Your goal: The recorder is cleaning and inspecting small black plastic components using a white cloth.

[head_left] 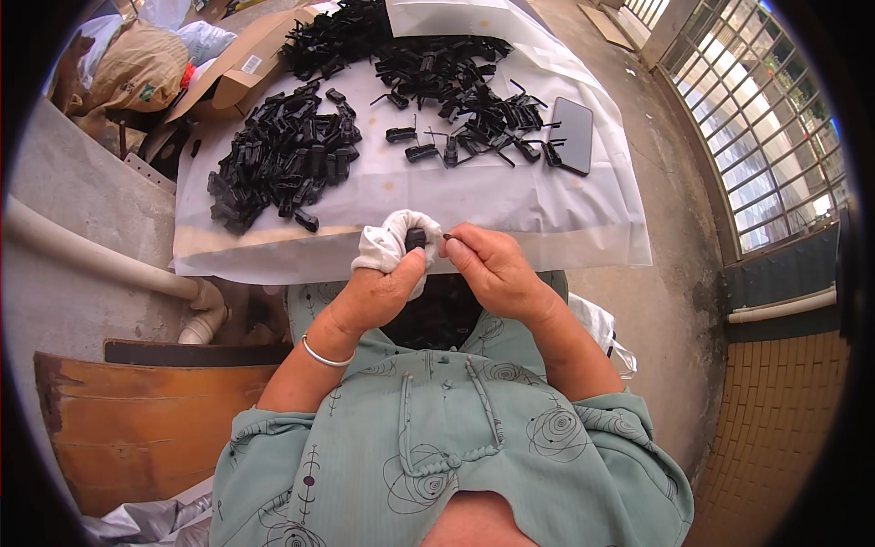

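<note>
My left hand (375, 294) is closed on a small black plastic part (416, 239), with the thumb pressed along its near end. A white cloth (383, 246) covers the fingers of that hand and curls around the part. Just to the right, my right hand (499, 271) pinches a tiny dark piece (447, 237) between thumb and forefinger; most of it is hidden. Both hands are held over the near edge of the table. Beyond them lies a heap of compact black parts (287, 155), and farther right are black parts with thin protruding strips (492, 118).
A white sheet (510, 196) covers the table. On its right side lies a dark-screened phone (572, 137). An opened cardboard box (246, 68) and bags (141, 64) stand at the far left. A pipe (100, 255) runs along the left wall; a barred window (766, 118) is at right.
</note>
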`<action>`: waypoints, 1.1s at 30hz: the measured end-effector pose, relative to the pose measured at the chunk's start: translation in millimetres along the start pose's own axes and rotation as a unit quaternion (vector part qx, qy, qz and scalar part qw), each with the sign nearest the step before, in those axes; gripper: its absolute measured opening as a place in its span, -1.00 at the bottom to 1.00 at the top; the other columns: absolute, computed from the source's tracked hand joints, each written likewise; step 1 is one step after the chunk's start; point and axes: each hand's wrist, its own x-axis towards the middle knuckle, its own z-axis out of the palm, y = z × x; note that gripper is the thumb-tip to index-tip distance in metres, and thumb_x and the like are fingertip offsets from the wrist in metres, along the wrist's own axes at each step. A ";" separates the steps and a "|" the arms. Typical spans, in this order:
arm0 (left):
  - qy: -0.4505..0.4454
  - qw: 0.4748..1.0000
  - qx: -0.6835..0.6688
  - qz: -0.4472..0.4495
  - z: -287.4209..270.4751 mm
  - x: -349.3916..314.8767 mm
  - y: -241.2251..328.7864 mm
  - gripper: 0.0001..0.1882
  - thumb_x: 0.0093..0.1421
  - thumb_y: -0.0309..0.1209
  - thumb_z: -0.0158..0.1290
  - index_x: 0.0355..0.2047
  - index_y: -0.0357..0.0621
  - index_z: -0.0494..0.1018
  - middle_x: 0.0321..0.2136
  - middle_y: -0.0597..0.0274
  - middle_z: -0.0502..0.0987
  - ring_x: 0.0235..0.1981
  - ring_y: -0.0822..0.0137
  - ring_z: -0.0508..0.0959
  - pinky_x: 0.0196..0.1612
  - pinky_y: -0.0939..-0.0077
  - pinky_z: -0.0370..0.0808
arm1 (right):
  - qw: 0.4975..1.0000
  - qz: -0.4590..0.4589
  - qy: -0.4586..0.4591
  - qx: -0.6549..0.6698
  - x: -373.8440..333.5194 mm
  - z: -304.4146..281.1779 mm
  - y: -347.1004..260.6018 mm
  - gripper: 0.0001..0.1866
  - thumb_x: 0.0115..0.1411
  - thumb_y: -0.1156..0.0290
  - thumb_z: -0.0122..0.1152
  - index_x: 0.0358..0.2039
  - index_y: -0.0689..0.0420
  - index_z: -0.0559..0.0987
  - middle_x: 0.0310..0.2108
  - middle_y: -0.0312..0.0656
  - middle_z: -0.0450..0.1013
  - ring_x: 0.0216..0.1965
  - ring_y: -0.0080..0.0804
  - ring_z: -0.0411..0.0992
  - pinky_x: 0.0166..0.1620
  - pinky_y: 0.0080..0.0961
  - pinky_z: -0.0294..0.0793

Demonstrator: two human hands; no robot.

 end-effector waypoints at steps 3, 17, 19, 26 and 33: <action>0.015 0.996 0.080 0.026 2.8 0.7 -3.5 -0.78 0.11 -0.58 -0.20 -0.20 -0.22 0.28 -0.43 0.35 0.34 -0.49 0.59 0.29 -0.45 0.71 0.32 | 0.998 -0.003 -0.067 0.010 0.3 -2.5 -7.5 -0.78 0.25 0.36 -0.03 -0.47 0.23 0.40 -0.61 -0.21 0.29 -0.56 -0.48 0.23 -0.43 -0.54 0.30; 0.017 0.931 0.343 0.124 3.2 5.4 -8.9 -0.77 0.06 -0.58 -0.16 -0.23 -0.30 0.30 -0.42 0.03 0.41 -0.40 0.21 0.42 -0.23 0.47 0.39 | 0.997 0.053 -0.058 0.006 -1.4 18.8 12.2 -0.74 0.22 0.40 -0.07 -0.55 0.28 0.40 -0.63 -0.09 0.35 -0.60 -0.30 0.23 -0.43 -0.41 0.31; 0.019 0.924 0.370 0.099 1.4 4.6 -4.9 -0.76 0.06 -0.59 -0.18 -0.22 -0.31 0.30 -0.36 0.07 0.40 -0.34 0.27 0.41 -0.17 0.50 0.37 | 0.995 0.075 -0.071 0.012 -2.2 17.8 14.2 -0.75 0.23 0.39 -0.07 -0.53 0.28 0.38 -0.63 -0.12 0.34 -0.59 -0.36 0.23 -0.43 -0.43 0.31; 0.234 0.728 0.607 0.217 -75.5 29.4 26.1 -0.35 0.05 -0.38 0.06 0.14 -0.32 0.13 0.01 -0.15 0.30 0.06 -0.07 0.27 0.13 0.31 0.22 | 0.996 0.052 -0.063 0.039 -11.4 7.6 21.7 -0.70 0.29 0.31 -0.09 -0.52 0.23 0.40 -0.64 -0.33 0.24 -0.55 -0.56 0.17 -0.41 -0.59 0.27; 0.298 0.747 0.553 0.217 -97.9 -1.7 -8.5 -0.65 0.02 -0.46 0.05 -0.14 -0.26 0.42 -0.22 -0.01 0.48 -0.15 0.09 0.46 -0.05 0.34 0.39 | 0.993 0.106 -0.045 0.019 -29.8 -3.8 33.0 -0.69 0.29 0.32 -0.10 -0.53 0.23 0.42 -0.64 -0.37 0.23 -0.55 -0.62 0.15 -0.45 -0.64 0.23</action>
